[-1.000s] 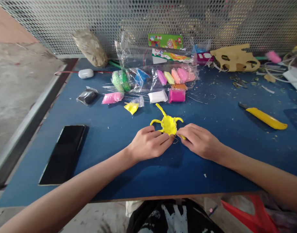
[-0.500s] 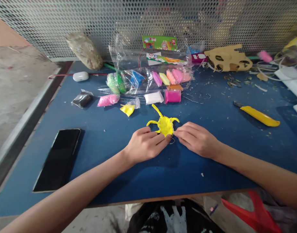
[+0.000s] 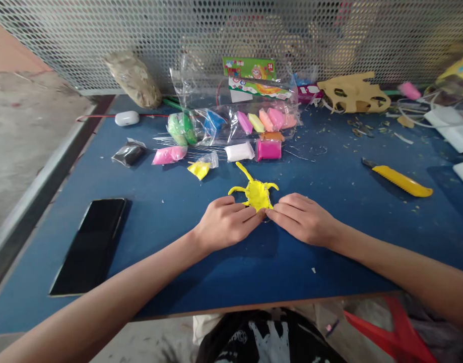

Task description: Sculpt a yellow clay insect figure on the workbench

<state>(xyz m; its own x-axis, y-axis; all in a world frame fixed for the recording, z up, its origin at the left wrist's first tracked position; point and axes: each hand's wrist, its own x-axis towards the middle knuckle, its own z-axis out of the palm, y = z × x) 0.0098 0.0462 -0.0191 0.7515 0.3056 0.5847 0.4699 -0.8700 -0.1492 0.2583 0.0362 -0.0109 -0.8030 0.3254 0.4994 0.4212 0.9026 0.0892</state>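
Note:
A flat yellow clay figure [image 3: 257, 194] lies on the blue table, with a rounded body and several thin limbs sticking out. A thin pale strand like wire or thread runs along its rim, and a small loop of it shows below the fingertips. My left hand [image 3: 231, 219] is closed, pinching the figure's lower edge and covering part of a left limb. Closed at the lower right edge, my right hand [image 3: 303, 217] has its fingertips on the strand, almost touching the left fingertips. What lies between the fingertips is mostly hidden.
Behind the figure are clay packets in yellow [image 3: 200, 169], white [image 3: 239, 151], magenta [image 3: 269, 149], pink [image 3: 169, 155] and black [image 3: 129, 153], and a clear bag [image 3: 231, 126] of more clay. A phone [image 3: 89, 247] lies left, a yellow cutter [image 3: 401, 180] right. A perforated metal panel [image 3: 159, 30] stands behind.
My right hand's fingertips have moved slightly left and down, closer to the left fingertips. The loop of strand below shows less. My left hand and the figure have hardly moved.

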